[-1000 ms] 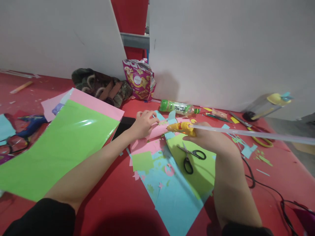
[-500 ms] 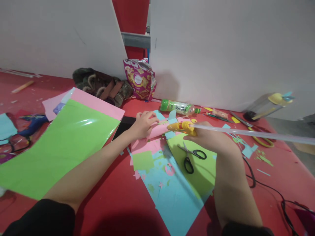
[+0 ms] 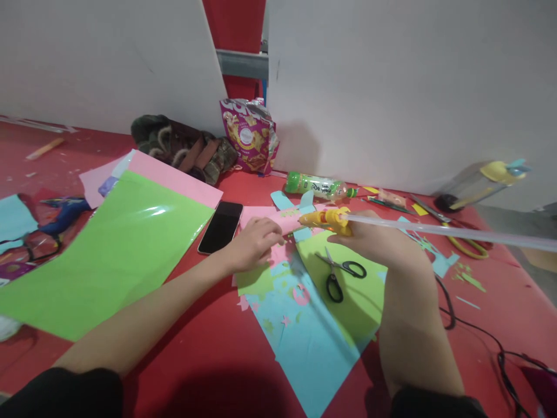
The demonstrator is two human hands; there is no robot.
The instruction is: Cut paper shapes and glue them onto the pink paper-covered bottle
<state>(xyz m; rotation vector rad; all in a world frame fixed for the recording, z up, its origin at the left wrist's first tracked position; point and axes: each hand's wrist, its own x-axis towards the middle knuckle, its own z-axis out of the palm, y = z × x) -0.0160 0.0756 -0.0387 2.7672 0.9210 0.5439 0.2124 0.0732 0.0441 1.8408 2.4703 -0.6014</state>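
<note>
My right hand [image 3: 369, 241] is wrapped around a yellow hot glue gun [image 3: 326, 219], a long clear glue stick [image 3: 444, 227] running out of its back to the right. The nozzle points left, close to a curled piece of pink paper [image 3: 282, 220] with small green bits on it. Just below and left of that curl is my left hand [image 3: 256, 244], its fingers loosely bent and apart; nothing shows in them. Black-handled scissors [image 3: 335, 270] lie spread on a green sheet [image 3: 361, 302]. Beneath is a blue sheet [image 3: 304, 354] with scattered cut-outs.
A phone [image 3: 221, 227] lies left of the papers, beside a large green sheet [image 3: 130, 249]. Behind are a snack bag [image 3: 248, 136], a camouflage-patterned item [image 3: 174, 148] and a green-capped bottle [image 3: 319, 187]. A black cable [image 3: 474, 328] and yellow-handled scissors [image 3: 465, 247] are on the right.
My left hand has moved off the pink paper curl, down and toward me, uncovering more of the phone. My right hand keeps the glue gun in nearly the same place.
</note>
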